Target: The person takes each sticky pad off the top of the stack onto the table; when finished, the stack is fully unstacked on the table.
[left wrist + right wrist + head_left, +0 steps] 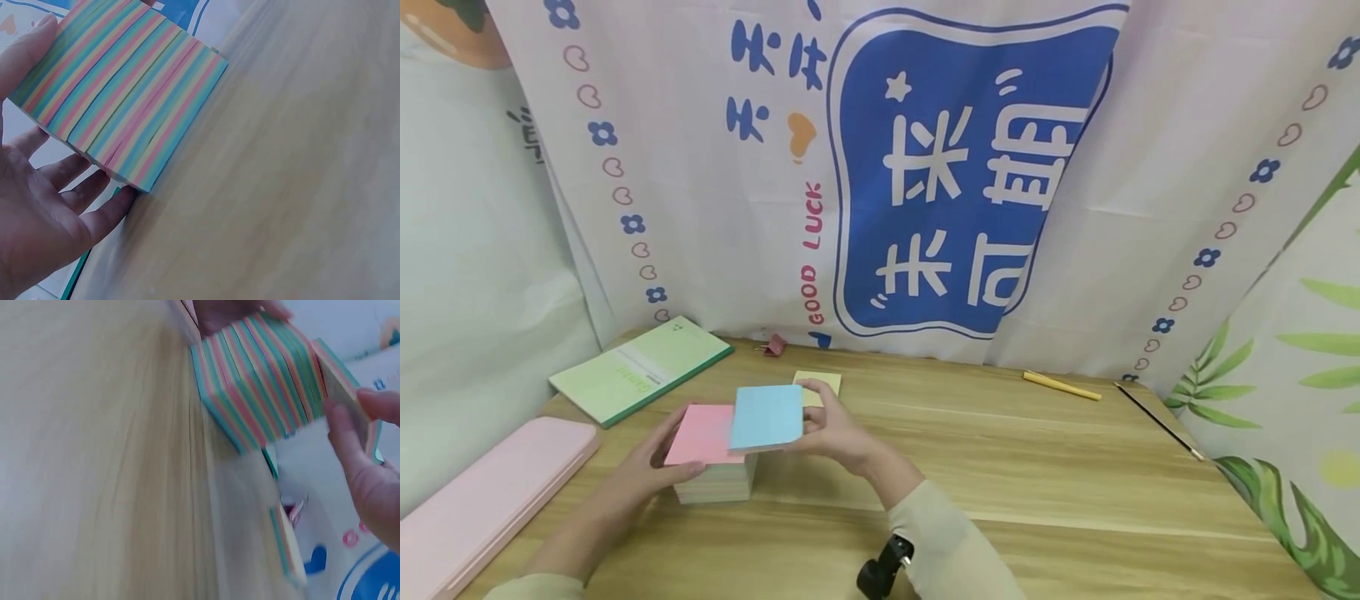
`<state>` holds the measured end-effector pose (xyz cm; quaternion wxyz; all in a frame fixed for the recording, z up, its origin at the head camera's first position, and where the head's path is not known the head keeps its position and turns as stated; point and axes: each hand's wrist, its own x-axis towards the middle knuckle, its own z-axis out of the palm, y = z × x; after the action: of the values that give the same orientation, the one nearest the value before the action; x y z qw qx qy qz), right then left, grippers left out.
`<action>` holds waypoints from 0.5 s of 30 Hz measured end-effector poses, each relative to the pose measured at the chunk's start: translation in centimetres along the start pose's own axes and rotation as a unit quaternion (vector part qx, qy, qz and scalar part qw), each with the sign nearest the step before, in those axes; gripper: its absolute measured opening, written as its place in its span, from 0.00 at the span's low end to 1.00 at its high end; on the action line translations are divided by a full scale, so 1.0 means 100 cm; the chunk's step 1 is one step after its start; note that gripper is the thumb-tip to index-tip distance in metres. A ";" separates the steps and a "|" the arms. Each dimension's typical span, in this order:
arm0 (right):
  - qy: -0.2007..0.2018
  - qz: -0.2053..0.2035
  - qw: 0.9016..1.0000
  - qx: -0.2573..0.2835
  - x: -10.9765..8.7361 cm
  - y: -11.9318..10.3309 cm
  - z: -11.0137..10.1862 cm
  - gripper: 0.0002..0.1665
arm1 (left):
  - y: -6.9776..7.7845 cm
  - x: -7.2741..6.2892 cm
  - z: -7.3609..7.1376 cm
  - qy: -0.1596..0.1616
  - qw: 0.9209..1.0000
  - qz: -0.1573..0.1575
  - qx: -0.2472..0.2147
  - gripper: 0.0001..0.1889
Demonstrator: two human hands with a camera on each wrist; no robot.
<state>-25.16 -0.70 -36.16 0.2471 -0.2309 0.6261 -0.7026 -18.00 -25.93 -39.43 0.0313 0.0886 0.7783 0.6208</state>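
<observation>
A tall stack of sticky notes (pixel 702 435), pink on top with striped multicoloured sides, stands on the table at the left. My left hand (pixel 642 468) grips it from the left side, thumb at the near top edge; in the left wrist view its fingers lie along one side of the stack (pixel 125 94). My right hand (pixel 842 435) pinches a thin sticky note pad (pixel 767 417) with a blue top by its right edge. This pad overlaps the right part of the stack's top, and in the right wrist view it tilts beside the top end.
Behind the right hand lies a small yellow-topped pad (pixel 826 382). A green notebook (pixel 643 367) and a pink case (pixel 505 492) are at the left. Toward the back are a pink binder clip (pixel 774 345), a yellow pen (pixel 1062 386) and a thin dark brush (pixel 1157 421).
</observation>
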 end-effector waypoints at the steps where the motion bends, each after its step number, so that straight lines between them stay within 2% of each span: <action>1: 0.006 0.001 1.000 0.020 -0.002 0.001 -0.005 0.48 | 0.000 -0.001 0.000 0.002 1.000 -0.001 0.000 0.43; 6: 0.033 0.001 0.995 0.089 -0.011 0.009 -0.039 0.49 | 0.000 -0.002 -0.001 0.000 1.000 0.002 -0.006 0.43; 15: 0.126 0.015 0.985 0.120 -0.013 0.019 -0.105 0.52 | 0.001 -0.003 0.000 0.001 1.000 -0.007 -0.003 0.43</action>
<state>-30.72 7.98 -39.24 0.2031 -0.0999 0.5668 -0.7921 -17.75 -25.96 -39.31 0.0354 0.0822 0.7769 0.6232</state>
